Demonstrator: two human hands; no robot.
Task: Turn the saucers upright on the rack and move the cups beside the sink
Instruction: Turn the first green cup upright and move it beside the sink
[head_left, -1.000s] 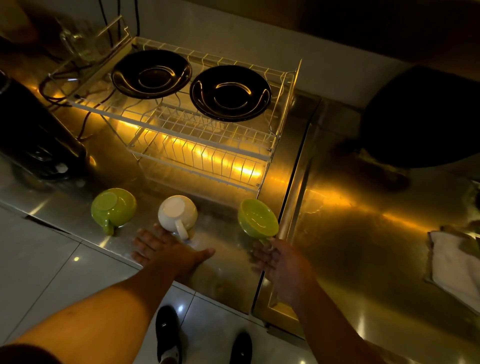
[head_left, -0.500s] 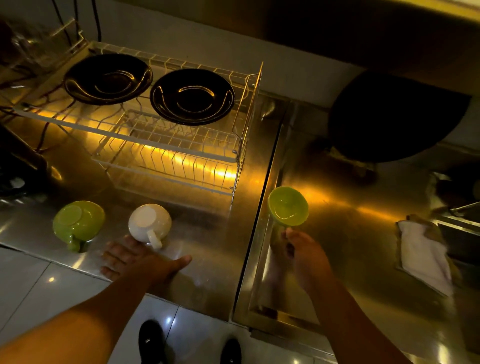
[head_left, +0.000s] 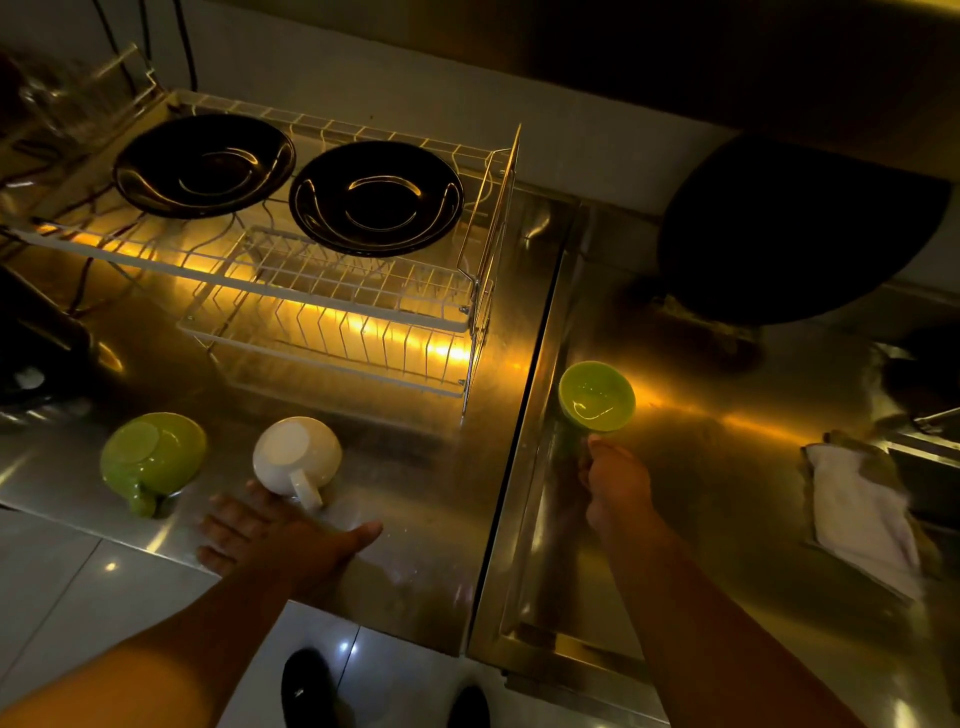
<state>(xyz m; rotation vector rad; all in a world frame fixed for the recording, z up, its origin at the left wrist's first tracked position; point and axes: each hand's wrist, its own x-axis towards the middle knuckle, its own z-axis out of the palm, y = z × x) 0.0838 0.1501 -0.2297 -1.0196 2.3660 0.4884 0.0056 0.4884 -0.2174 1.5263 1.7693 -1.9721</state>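
Two black saucers, one on the left (head_left: 204, 165) and one on the right (head_left: 376, 197), lie face up on the top shelf of the white wire rack (head_left: 332, 306). My right hand (head_left: 615, 480) grips the handle of a green cup (head_left: 597, 396), mouth up, over the steel surface right of the counter seam. My left hand (head_left: 280, 535) rests flat on the counter with fingers spread, fingertips touching an upside-down white cup (head_left: 296, 460). A second green cup (head_left: 152, 458) sits upside down to its left.
A dark round object (head_left: 800, 234) stands at the back right. A white cloth (head_left: 857, 514) lies at the right by a sink edge (head_left: 930, 447). Black cables and a dark appliance (head_left: 36, 338) sit at the left. The counter's front edge runs below my hands.
My right hand has carried the green cup from near the rack's front to the right, across the counter seam. The left hand has stayed by the white cup.
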